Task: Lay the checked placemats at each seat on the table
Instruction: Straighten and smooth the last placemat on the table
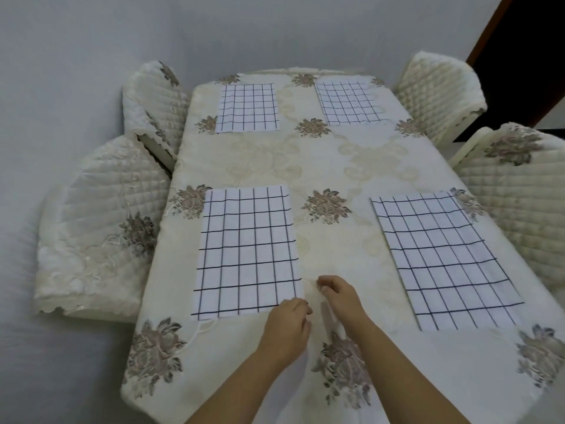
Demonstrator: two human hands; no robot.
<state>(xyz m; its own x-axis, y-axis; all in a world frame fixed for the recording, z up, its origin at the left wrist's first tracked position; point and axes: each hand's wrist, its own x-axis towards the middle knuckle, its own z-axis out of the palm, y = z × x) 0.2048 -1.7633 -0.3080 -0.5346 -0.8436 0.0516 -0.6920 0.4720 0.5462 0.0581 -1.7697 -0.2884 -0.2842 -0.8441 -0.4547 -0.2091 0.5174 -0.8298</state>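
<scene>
Both hands sat close together near the front edge of the worktop (330, 166). The left hand (287, 321) was curled at the near right corner of the near-left placemat (247, 249) (whether it pinched the cloth, I could not tell). The right hand (337, 296) lay loosely curled just beside that mat, holding nothing, probably there to square it to its seat. The near-right placemat (443, 255), far-left placemat (247, 107) and far-right placemat (348, 102) lay flat, each by a covered chair (101, 221), so the laying looked nearly done.
</scene>
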